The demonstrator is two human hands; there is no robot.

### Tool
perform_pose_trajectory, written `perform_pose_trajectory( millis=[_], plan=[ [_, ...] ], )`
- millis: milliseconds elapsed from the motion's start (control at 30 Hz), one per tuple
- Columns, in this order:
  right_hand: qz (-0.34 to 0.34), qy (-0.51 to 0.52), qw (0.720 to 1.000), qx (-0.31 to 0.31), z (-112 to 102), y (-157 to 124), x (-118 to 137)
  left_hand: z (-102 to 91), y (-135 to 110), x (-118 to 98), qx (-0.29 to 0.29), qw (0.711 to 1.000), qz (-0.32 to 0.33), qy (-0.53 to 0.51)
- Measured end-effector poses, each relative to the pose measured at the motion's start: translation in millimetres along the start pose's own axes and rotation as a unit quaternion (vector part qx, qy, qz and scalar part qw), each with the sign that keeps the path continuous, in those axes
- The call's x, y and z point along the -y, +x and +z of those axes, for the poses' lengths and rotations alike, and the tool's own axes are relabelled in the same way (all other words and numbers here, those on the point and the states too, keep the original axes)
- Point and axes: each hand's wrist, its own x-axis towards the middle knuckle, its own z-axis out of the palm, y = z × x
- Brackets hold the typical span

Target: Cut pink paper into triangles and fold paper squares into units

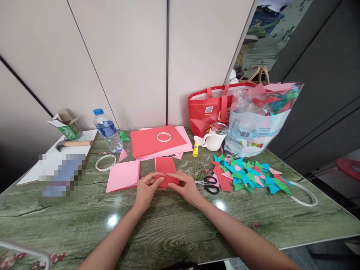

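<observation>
Between both hands lies a piece of red paper [167, 182], its near part bent over in a fold. My left hand [148, 186] grips its left side, thumb on top and fingers at the fold. On the right side my right hand [184, 186] holds it the same way. Just beyond is a red paper strip [165, 165], partly covered by the fingers. A stack of pink paper [123, 174] with red sheets under it sits left of my left hand. Black-handled scissors [210, 184] rest to the right of my right hand.
Behind are red sheets [146, 144] with a tape roll on top. A water bottle [107, 131], hammer [74, 143] and tape roll [105, 162] stand left. Rightward are a glue stick [195, 149], white mug [216, 138], plastic bag [253, 127] and folded paper triangles [247, 174].
</observation>
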Motion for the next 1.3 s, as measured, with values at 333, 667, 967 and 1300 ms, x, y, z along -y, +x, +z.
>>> perform_pose_trajectory(
  millis=[333, 667, 967, 1300],
  plan=[
    [0.014, 0.019, 1.000, 0.005, -0.1, -0.8, 2.3, 1.9, 0.1, 0.0, -0.017, 1.000, -0.010, -0.005],
    [0.025, 0.013, 1.000, 0.004, -1.4, 0.4, 5.7, 1.2, 0.6, 2.8, -0.007, 1.000, -0.001, 0.009],
    [0.044, 0.024, 0.999, 0.006, -1.3, 0.1, 2.8, -0.2, -0.5, 2.3, 0.003, 0.999, 0.000, 0.041],
    [0.127, 0.090, 0.988, -0.020, 1.5, -0.7, 1.4, 0.4, 0.7, 2.5, 0.004, 0.999, -0.006, 0.049]
  ],
)
